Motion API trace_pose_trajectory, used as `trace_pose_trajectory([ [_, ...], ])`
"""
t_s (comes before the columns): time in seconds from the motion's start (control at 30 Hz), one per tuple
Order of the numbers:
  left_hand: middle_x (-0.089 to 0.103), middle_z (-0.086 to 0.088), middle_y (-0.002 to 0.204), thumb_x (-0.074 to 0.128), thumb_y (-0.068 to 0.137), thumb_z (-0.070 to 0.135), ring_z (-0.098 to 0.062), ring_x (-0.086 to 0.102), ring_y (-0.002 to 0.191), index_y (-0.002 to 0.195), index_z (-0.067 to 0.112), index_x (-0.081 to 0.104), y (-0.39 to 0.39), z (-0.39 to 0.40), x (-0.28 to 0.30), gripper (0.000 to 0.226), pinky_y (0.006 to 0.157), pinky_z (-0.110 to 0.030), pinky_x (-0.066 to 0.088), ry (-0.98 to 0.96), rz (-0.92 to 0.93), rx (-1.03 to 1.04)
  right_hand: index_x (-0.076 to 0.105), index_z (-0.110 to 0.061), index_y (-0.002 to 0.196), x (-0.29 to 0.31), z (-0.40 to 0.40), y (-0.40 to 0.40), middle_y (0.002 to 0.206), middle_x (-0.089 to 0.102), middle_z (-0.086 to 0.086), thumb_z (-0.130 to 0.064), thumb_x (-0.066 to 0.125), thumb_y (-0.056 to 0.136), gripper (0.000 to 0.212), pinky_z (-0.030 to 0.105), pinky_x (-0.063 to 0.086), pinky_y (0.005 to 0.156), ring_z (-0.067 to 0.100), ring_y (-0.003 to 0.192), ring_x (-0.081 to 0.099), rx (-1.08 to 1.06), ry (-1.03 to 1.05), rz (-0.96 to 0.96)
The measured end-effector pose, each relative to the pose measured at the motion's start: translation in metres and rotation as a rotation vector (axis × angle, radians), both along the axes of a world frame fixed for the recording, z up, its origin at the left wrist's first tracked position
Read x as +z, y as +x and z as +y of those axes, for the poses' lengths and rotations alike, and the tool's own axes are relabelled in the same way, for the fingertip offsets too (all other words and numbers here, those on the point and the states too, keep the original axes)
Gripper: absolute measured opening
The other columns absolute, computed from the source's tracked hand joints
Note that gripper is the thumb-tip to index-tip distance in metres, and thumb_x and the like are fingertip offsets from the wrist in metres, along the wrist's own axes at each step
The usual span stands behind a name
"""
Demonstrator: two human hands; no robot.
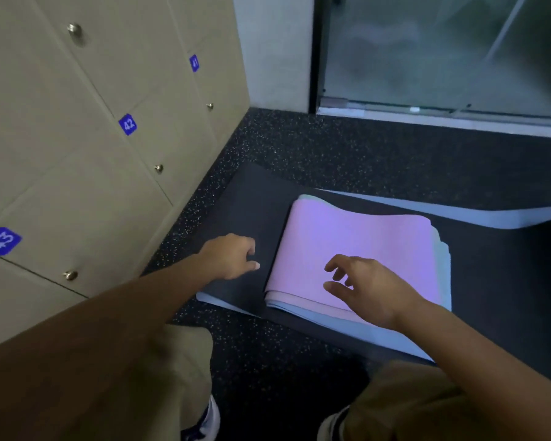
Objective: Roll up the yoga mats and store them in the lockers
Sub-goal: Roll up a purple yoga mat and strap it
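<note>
Left hand (233,256) over the dark mat (245,218) near its edge, fingers loosely curled, holding nothing, right hand (368,289) above the folded pink mat (357,246), fingers spread wide, lockers (77,138) close left, open floor (363,154) beyond.

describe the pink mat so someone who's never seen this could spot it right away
Start at the beige lockers along the left wall, then look right to the dark mat spread on the speckled floor. The pink mat lies folded on top of it, the only pink surface, under the right hand.
</note>
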State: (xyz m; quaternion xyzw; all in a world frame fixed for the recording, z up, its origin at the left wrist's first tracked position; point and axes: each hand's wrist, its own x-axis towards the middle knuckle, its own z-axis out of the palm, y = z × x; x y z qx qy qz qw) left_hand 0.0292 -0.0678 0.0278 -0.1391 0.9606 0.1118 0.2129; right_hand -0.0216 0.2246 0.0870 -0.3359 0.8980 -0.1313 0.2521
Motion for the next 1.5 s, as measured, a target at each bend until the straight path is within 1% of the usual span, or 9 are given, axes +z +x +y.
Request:
trace_pose_trajectory([
  [0.23,0.073,-0.017,0.102,0.069,0.092,0.047,-0.031,0.068,0.096,0.098,-0.001,0.071,-0.027,-0.001,-0.103,0.048,0.084,-0.037,0.051,0.200,-0.247,0.141,0.049,-0.026,0.141,-0.033,-0.030,-0.026,0.131,0.064,-0.003,-0.047,0.049,0.104,0.042,0.036,0.050,0.097,0.019,0.113,0.061,0.032,0.039,-0.107],
  [0.37,0.067,-0.007,0.086,0.070,0.089,0.051,-0.022,0.063,0.079,0.078,0.014,0.062,-0.054,-0.001,-0.142,0.039,0.069,-0.034,0.047,0.161,-0.324,0.140,0.047,-0.027,0.143,-0.039,-0.043,-0.035,0.133,0.062,0.000,-0.047,0.047,0.105,0.043,0.039,0.051,0.098,0.022,0.115,0.060,0.039,0.061,-0.112],
  [0.57,0.067,-0.007,0.103,0.075,0.089,0.040,-0.025,0.064,0.092,0.102,0.010,0.064,-0.104,-0.010,-0.181,0.034,0.074,-0.035,0.049,0.252,-0.247,0.164,0.046,-0.025,0.144,-0.045,-0.050,-0.053,0.134,0.062,0.003,-0.047,0.046,0.106,0.044,0.041,0.050,0.099,0.025,0.118,0.059,-0.009,0.093,-0.126],
  [0.73,0.059,-0.012,0.125,0.084,0.078,0.026,-0.029,0.061,0.106,0.130,0.010,0.050,-0.108,-0.015,-0.225,0.064,0.087,-0.039,0.053,0.301,-0.281,0.129,0.045,-0.027,0.145,-0.057,-0.046,-0.057,0.135,0.062,0.000,-0.047,0.046,0.106,0.044,0.039,0.049,0.099,0.024,0.118,0.059,-0.039,0.156,-0.158],
  [0.9,0.052,-0.015,0.138,0.085,0.079,0.037,-0.032,0.058,0.117,0.143,0.010,0.037,-0.126,-0.016,-0.257,0.084,0.096,-0.043,0.052,0.343,-0.296,0.188,0.044,-0.030,0.144,-0.066,-0.043,-0.059,0.135,0.060,-0.004,-0.049,0.046,0.105,0.044,0.037,0.051,0.097,0.020,0.114,0.060,-0.056,0.224,-0.167],
  [1.03,0.030,-0.021,0.160,0.080,0.086,0.039,-0.037,0.043,0.138,0.161,0.013,0.003,-0.124,-0.014,-0.279,0.112,0.109,-0.043,0.042,0.352,-0.437,0.190,0.039,-0.032,0.146,-0.069,-0.041,-0.065,0.137,0.058,-0.005,-0.049,0.045,0.105,0.045,0.038,0.051,0.099,0.019,0.115,0.060,-0.086,0.254,-0.163],
  [1.17,0.017,-0.009,0.165,0.086,0.079,0.035,-0.034,0.037,0.141,0.160,0.026,-0.010,-0.114,-0.008,-0.300,0.126,0.099,-0.048,0.048,0.558,-0.412,0.429,0.036,-0.034,0.148,-0.067,-0.050,-0.066,0.138,0.057,-0.007,-0.050,0.045,0.105,0.047,0.036,0.051,0.099,0.017,0.116,0.059,-0.090,0.236,-0.155],
  [1.27,0.021,-0.008,0.164,0.089,0.078,0.024,-0.031,0.031,0.146,0.161,0.016,-0.003,-0.110,-0.003,-0.312,0.123,0.112,-0.047,0.037,0.697,-0.265,0.650,0.036,-0.034,0.148,-0.069,-0.054,-0.066,0.137,0.056,-0.007,-0.049,0.045,0.105,0.047,0.036,0.051,0.098,0.018,0.115,0.059,-0.073,0.231,-0.160],
  [1.5,0.012,-0.009,0.169,0.089,0.075,0.044,-0.029,0.019,0.154,0.163,0.014,-0.002,-0.095,-0.014,-0.329,0.130,0.123,-0.048,0.023,0.800,-0.283,0.795,0.034,-0.035,0.149,-0.068,-0.053,-0.067,0.138,0.056,-0.008,-0.050,0.045,0.105,0.047,0.036,0.050,0.099,0.017,0.117,0.059,-0.078,0.222,-0.169],
])
